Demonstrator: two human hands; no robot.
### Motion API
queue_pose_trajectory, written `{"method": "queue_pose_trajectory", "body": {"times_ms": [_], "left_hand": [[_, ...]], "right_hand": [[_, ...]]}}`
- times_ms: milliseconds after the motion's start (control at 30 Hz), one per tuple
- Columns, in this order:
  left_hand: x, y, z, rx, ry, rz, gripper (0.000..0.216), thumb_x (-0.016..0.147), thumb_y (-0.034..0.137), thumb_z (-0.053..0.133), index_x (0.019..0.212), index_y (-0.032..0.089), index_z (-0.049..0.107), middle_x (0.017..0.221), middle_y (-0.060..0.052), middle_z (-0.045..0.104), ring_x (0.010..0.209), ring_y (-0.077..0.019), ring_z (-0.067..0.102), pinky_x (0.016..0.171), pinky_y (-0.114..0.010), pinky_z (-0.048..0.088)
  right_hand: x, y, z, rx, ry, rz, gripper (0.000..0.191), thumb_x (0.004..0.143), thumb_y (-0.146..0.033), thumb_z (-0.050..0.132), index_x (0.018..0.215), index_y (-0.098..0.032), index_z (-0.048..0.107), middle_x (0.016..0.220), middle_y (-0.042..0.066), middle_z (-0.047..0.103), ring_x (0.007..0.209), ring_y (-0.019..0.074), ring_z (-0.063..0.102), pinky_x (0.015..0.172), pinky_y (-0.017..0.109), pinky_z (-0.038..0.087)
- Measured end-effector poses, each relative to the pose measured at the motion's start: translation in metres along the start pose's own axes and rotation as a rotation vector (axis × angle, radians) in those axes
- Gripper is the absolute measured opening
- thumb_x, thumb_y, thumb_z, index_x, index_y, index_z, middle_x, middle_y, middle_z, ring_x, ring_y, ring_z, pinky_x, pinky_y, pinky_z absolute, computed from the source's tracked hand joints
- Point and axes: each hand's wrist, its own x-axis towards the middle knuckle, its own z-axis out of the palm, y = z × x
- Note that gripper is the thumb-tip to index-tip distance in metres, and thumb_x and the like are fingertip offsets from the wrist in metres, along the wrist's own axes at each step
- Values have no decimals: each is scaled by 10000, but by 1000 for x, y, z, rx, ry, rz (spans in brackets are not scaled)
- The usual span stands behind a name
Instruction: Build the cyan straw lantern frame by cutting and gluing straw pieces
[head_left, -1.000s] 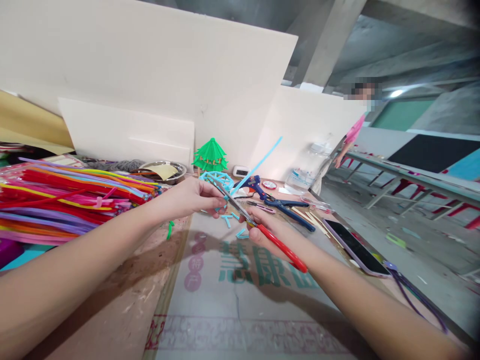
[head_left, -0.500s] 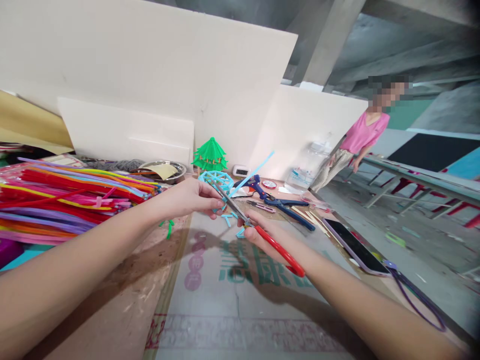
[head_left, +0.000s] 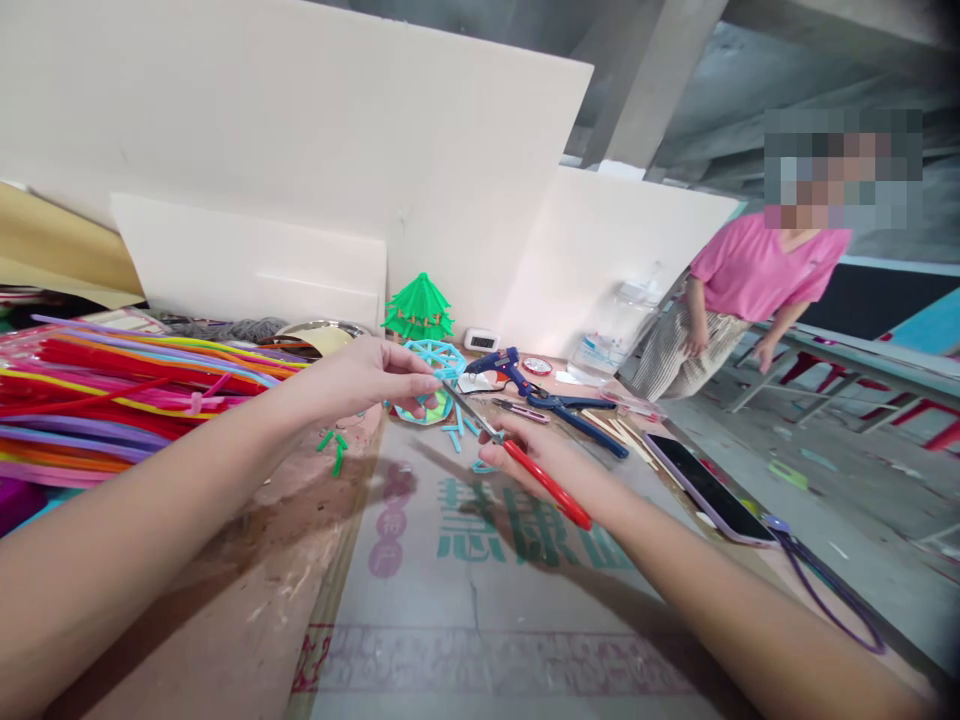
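My left hand (head_left: 375, 375) is closed in a pinch on a short light blue pipe cleaner piece (head_left: 447, 374), just in front of a light blue wheel-shaped piece (head_left: 433, 355). My right hand (head_left: 536, 458) grips red-handled scissors (head_left: 525, 465); their blades point up and left towards the left fingertips. Cut blue bits (head_left: 459, 432) lie on the printed sack sheet (head_left: 487, 560) between the hands. A few green cut bits (head_left: 335, 446) lie left of them.
A heap of coloured pipe cleaners (head_left: 112, 395) fills the left. A green paper tree (head_left: 419, 308), a blue glue gun (head_left: 501, 365), pliers (head_left: 581, 418), wooden sticks (head_left: 619, 430) and a phone (head_left: 701, 485) lie behind and right. A person in a pink shirt (head_left: 757, 270) stands at right.
The long blue pipe cleaner that stuck up from my left hand is gone; only a short piece shows. Both hands dropped slightly towards the table. The person in pink came closer.
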Motion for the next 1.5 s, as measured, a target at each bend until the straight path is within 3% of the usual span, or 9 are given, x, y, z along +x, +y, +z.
{"method": "queue_pose_trajectory", "body": {"times_ms": [100,200,367,467,600,867,1233,1333,1500], "left_hand": [[3,-6,3,8,25,11,254,731,417,680,798,176,729,724,-29,714,684,-163,650,677,-252,502],[9,-19,16,13,43,20,270,732,424,676,799,166,715,779,-32,715,729,-167,650,710,-260,498],[16,-54,44,69,98,4,296,736,435,659,800,148,697,696,-13,675,659,-147,610,611,-226,457],[17,-76,57,32,179,-83,364,736,471,641,893,144,678,651,-1,637,583,-136,569,521,-216,413],[18,-92,66,-24,195,-92,343,743,471,621,842,143,638,615,21,574,521,-104,493,480,-202,366],[19,-93,67,-64,158,-73,330,740,461,624,827,145,595,639,26,559,532,-94,476,488,-198,363],[18,-95,70,-8,114,-63,355,769,448,591,951,146,630,669,3,597,545,-120,509,492,-217,372],[18,-94,71,-19,131,-70,366,778,426,570,1003,141,618,639,16,576,526,-118,493,477,-216,356],[17,-94,71,1,116,-2,227,806,361,551,894,156,591,657,22,565,553,-106,487,510,-209,370]], "right_hand": [[-2,5,5,-209,0,-9,352,824,-362,590,1143,-211,579,929,52,648,807,199,592,723,299,429],[-5,8,20,-325,-50,-54,451,807,-286,600,1253,-255,534,1104,85,628,959,233,600,832,328,431],[-8,1,30,-426,-68,-147,415,852,-305,565,1263,-253,535,1050,94,589,964,223,574,838,331,430],[-11,-8,18,-478,-94,-183,307,867,-332,566,1157,-245,612,1000,85,596,944,221,568,806,320,424],[-14,-15,-3,-483,-117,-139,267,902,-385,514,1089,-258,656,981,67,647,895,213,594,751,302,417],[0,10,-14,-329,-212,34,313,865,-441,535,1018,-223,700,803,36,685,672,150,581,609,236,375],[5,22,-15,-354,-102,22,241,860,-374,533,831,-195,692,699,31,657,574,135,537,525,244,316],[24,26,-15,-400,-36,17,243,861,-367,528,831,-185,685,734,41,672,596,137,546,529,244,318],[74,36,-5,-463,-22,70,293,838,-403,528,806,-165,696,718,58,683,642,157,581,556,245,343]]}}
